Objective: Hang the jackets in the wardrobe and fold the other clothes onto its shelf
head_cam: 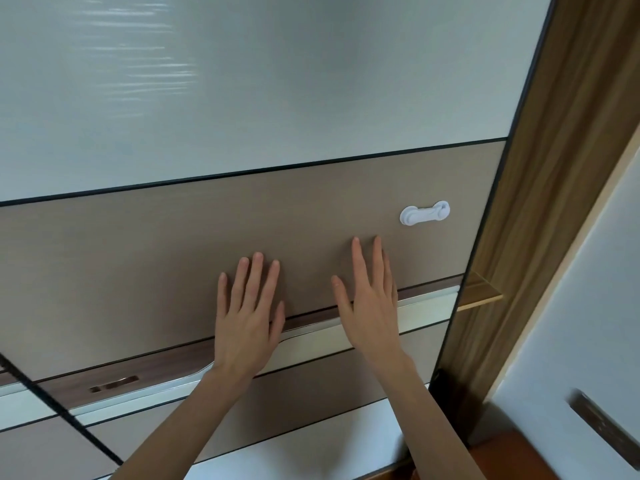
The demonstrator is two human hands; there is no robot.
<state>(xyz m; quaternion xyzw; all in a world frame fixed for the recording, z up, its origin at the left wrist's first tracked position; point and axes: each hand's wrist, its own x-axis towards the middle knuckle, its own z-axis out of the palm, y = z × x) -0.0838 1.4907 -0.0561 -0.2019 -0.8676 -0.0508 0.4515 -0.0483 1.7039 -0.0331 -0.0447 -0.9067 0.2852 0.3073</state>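
Two bare forearms reach forward from the lower edge of the view. The left hand (pixel 247 318) lies flat with straight, spread fingers against the brown panel of the wardrobe door (pixel 145 258); it grasps nothing. The right hand (pixel 372 306) lies flat beside it, fingers straight, likewise released, its palm over the pale horizontal strip (pixel 426 306). Above and right of the right hand, a white plastic latch (pixel 425 213) sits on the panel. Beyond, a frosted pane (pixel 259 81) fills the upper door. No jackets or clothes are visible.

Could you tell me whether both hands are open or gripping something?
Open: left hand and right hand press flat on the brown sliding wardrobe door.
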